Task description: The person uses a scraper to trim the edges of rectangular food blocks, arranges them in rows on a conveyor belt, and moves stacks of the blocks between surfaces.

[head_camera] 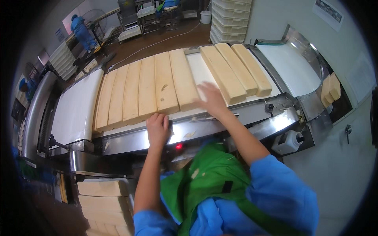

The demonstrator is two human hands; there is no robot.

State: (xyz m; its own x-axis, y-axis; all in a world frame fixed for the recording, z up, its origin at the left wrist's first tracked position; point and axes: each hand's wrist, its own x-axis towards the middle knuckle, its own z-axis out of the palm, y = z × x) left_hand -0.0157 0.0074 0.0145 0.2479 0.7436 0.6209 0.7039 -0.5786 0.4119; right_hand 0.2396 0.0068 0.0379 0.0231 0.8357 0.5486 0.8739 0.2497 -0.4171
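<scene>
Long pale loaf-shaped blocks lie side by side across a white conveyor belt (196, 66). Several form a tight row on the left, and three lie apart on the right. My left hand (157, 128) rests at the belt's front edge with its fingers curled, against the near ends of a plain block (147, 88) and a dark-spotted block (165, 85). What lies under those fingertips is hidden. My right hand (213, 98), blurred, hovers with fingers spread over the gap between the row's last block (183, 79) and the nearest right-hand block (223, 75).
A metal rail (127, 143) runs along the belt's front. White belts flank it at left (76, 109) and right (291, 66). More blocks (102, 188) are stacked low at left. A white jug (288, 141) sits below right. Crates (230, 22) and a person (81, 31) are behind.
</scene>
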